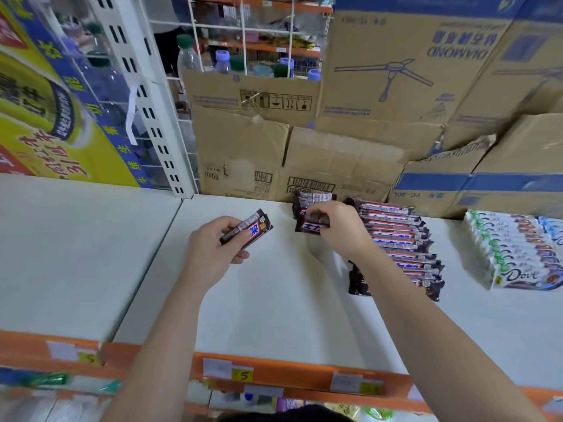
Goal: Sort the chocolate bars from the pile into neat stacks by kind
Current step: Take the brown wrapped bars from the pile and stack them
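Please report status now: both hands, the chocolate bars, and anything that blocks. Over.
Left grip holds one Snickers bar. Right grip pinches a second Snickers bar at the small stack. Nothing blocks; Dove bars lie apart at right.

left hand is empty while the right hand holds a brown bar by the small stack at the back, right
No. The left hand grips a brown bar too, as the head view shows. The right hand does hold the other bar by the small stack at the back.
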Demonstrator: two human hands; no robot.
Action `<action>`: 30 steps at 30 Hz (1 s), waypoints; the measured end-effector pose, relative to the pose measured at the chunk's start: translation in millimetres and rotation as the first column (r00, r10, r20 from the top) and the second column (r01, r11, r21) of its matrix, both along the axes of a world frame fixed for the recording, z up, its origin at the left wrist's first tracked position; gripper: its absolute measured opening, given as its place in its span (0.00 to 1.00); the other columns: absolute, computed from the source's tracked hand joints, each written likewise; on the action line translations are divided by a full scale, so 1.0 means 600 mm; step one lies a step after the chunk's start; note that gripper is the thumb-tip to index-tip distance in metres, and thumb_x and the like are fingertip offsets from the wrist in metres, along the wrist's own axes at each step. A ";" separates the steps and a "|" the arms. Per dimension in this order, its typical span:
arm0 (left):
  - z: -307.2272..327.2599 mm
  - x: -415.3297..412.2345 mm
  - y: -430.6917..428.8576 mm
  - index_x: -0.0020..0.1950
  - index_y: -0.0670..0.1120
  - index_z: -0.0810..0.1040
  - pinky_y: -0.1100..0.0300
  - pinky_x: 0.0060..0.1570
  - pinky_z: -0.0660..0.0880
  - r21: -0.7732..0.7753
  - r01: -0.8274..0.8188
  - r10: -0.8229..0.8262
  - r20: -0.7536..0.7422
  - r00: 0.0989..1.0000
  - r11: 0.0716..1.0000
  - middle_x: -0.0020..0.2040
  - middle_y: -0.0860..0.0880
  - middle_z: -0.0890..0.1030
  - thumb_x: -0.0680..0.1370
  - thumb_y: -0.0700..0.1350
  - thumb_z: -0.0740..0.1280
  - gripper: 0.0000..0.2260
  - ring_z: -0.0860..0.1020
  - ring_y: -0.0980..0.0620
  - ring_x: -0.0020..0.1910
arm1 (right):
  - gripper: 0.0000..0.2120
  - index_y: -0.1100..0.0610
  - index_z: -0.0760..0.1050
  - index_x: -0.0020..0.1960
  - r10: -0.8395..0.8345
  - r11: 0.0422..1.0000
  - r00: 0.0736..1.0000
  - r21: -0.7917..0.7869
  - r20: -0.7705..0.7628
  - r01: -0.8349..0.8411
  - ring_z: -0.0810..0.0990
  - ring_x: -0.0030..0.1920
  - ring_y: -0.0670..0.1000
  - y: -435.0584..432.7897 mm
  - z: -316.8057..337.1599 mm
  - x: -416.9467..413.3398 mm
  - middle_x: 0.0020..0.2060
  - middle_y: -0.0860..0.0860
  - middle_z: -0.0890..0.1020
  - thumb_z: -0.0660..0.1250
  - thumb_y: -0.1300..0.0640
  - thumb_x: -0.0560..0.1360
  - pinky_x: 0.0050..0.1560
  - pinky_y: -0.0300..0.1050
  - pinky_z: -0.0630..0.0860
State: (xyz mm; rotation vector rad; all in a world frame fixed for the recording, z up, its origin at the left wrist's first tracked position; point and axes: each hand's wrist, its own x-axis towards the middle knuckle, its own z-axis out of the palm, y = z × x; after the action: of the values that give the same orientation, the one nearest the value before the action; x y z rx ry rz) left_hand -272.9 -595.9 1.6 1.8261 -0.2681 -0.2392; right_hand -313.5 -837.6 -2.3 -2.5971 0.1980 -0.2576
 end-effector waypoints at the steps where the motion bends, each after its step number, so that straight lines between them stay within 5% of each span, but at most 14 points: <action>1: 0.000 0.002 0.001 0.48 0.46 0.80 0.54 0.38 0.81 0.008 0.006 -0.006 0.000 1.000 1.000 0.43 0.45 0.83 0.76 0.41 0.68 0.02 0.83 0.47 0.34 | 0.23 0.59 0.80 0.56 -0.015 0.999 1.000 -0.029 0.010 0.016 0.77 0.56 0.57 -0.002 0.000 0.006 0.53 0.56 0.82 0.59 0.75 0.66 0.58 0.45 0.73; 4: -0.001 0.007 0.002 0.48 0.47 0.80 0.55 0.38 0.81 0.018 0.011 -0.011 -0.002 1.000 1.000 0.43 0.46 0.83 0.77 0.39 0.67 0.04 0.83 0.48 0.35 | 0.21 0.59 0.81 0.55 -0.032 0.994 0.999 -0.099 0.034 0.035 0.77 0.57 0.56 -0.003 0.000 0.019 0.54 0.55 0.82 0.60 0.74 0.68 0.55 0.41 0.69; 9: -0.002 0.017 0.002 0.47 0.51 0.81 0.56 0.39 0.80 0.058 0.046 -0.049 0.044 0.998 0.997 0.43 0.48 0.83 0.77 0.39 0.67 0.07 0.82 0.51 0.37 | 0.19 0.59 0.82 0.52 -0.033 0.992 0.996 -0.122 0.084 0.043 0.76 0.54 0.59 -0.005 -0.004 0.032 0.50 0.56 0.82 0.63 0.74 0.68 0.54 0.50 0.73; 14: -0.002 0.024 -0.004 0.44 0.52 0.82 0.69 0.32 0.67 0.163 0.050 -0.075 0.155 0.985 0.985 0.36 0.57 0.81 0.73 0.41 0.71 0.06 0.72 0.60 0.30 | 0.13 0.60 0.81 0.50 -0.126 0.976 0.975 -0.150 0.184 0.154 0.75 0.47 0.63 -0.010 -0.011 0.032 0.46 0.58 0.80 0.67 0.71 0.67 0.49 0.52 0.73; 23: -0.010 0.034 -0.073 0.41 0.50 0.82 0.59 0.34 0.70 0.195 0.167 -0.203 0.185 0.961 0.967 0.34 0.54 0.80 0.69 0.41 0.75 0.06 0.74 0.56 0.31 | 0.06 0.58 0.81 0.47 -0.109 0.988 0.974 -0.083 0.196 0.128 0.75 0.39 0.52 -0.021 -0.007 -0.053 0.42 0.54 0.80 0.68 0.65 0.71 0.39 0.46 0.75; 30: -0.017 0.048 -0.158 0.45 0.48 0.82 0.57 0.38 0.67 0.416 0.199 -0.360 0.353 0.864 0.887 0.39 0.55 0.73 0.69 0.44 0.74 0.07 0.72 0.51 0.39 | 0.04 0.57 0.80 0.45 -0.074 0.988 0.977 -0.121 0.198 0.099 0.75 0.43 0.54 -0.006 -0.012 -0.116 0.39 0.52 0.80 0.68 0.62 0.72 0.45 0.47 0.73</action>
State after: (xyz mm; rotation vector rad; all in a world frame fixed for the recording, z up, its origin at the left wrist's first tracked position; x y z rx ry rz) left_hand -244.2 -690.6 -8.8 2.2011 -0.8554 -0.0968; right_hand -383.0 -841.3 -9.7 -2.6739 0.2318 -0.5689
